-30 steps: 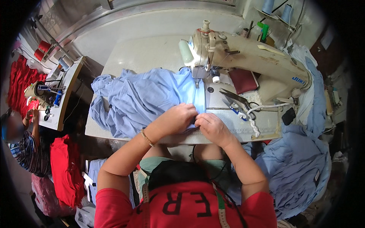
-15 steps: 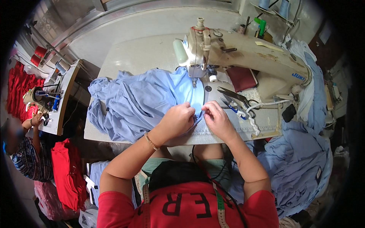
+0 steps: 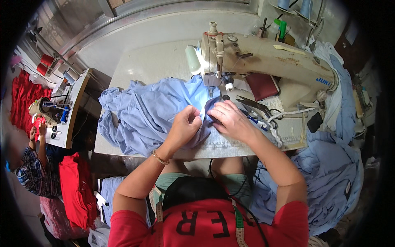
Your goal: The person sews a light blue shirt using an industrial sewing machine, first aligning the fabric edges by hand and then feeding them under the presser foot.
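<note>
A light blue garment (image 3: 152, 103) lies bunched on the sewing table, its right edge running under the needle of a beige sewing machine (image 3: 267, 53). Just in front of the needle, my left hand (image 3: 187, 123) is closed, pinching the cloth near that edge. My right hand (image 3: 228, 117) is bent over the folded edge from the other side, its fingertips closed on the fabric. Parts of the fingers and the cloth between them are hidden.
Black scissors (image 3: 255, 103), blue-handled snips (image 3: 260, 121) and a white braided cord (image 3: 275, 123) lie right of my right hand. More blue garments (image 3: 308, 177) are heaped at the right. At the left, a person works at another sewing machine (image 3: 39, 108) beside red cloth (image 3: 77, 189).
My left hand has shifted slightly left and up. My right hand has turned over the garment's edge, which is now lifted and folded between the hands.
</note>
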{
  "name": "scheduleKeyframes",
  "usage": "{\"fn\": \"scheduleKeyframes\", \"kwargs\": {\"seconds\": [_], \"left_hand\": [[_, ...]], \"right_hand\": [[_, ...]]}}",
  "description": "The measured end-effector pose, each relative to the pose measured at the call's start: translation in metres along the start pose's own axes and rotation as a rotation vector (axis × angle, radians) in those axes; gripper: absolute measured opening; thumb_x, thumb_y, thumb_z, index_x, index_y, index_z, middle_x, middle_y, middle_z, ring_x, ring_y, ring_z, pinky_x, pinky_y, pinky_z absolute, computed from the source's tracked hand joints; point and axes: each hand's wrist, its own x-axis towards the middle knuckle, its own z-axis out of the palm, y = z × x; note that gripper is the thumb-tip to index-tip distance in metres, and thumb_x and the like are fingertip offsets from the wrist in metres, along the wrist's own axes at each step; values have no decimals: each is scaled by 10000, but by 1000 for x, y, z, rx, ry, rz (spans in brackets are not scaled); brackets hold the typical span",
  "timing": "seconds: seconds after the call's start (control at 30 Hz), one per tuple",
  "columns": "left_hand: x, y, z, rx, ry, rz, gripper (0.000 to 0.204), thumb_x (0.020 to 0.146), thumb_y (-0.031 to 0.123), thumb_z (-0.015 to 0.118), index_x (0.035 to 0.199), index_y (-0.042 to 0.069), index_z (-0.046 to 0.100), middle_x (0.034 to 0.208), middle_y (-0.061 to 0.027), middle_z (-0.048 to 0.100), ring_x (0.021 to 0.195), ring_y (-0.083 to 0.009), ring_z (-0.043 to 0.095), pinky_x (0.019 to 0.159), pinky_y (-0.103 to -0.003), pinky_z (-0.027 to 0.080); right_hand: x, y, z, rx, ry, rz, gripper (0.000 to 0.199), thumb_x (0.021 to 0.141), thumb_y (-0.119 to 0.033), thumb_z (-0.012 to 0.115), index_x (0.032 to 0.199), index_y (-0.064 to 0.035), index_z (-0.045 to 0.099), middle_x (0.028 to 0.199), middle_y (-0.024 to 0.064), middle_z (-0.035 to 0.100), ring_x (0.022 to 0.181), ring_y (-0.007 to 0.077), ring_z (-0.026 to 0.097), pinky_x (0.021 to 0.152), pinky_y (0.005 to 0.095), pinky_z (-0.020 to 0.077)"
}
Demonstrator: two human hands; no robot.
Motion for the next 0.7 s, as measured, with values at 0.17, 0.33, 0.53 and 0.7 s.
{"fn": "scheduleKeyframes", "kwargs": {"seconds": [0.17,0.33,0.53,0.7], "left_hand": [[4,10,6,59,-48,130,198,803,-27,521,978,5,606,764,-93,521,697,-170,505,658,-307,442],[5,19,5,232,-80,238,66,802,19,575,843,5,625,764,-134,506,683,-283,509,659,-355,447],[17,15,16,320,99,236,120,750,-9,641,778,-4,525,719,-105,450,640,-194,444,592,-324,403],[15,14,15,427,21,422,148,749,-2,627,882,-11,562,901,-159,517,802,-312,554,711,-367,471]], "right_hand": [[-6,16,12,42,-8,-13,258,726,12,621,977,-45,622,886,103,581,874,307,581,901,436,448],[-7,13,13,137,74,56,225,681,34,635,896,-27,609,867,111,571,850,316,563,819,407,462],[-7,14,10,135,-11,70,186,678,17,636,848,-26,575,894,118,578,853,319,554,804,407,454],[-4,9,7,162,26,77,164,699,16,623,851,-28,579,871,116,590,836,317,559,818,408,443]]}}
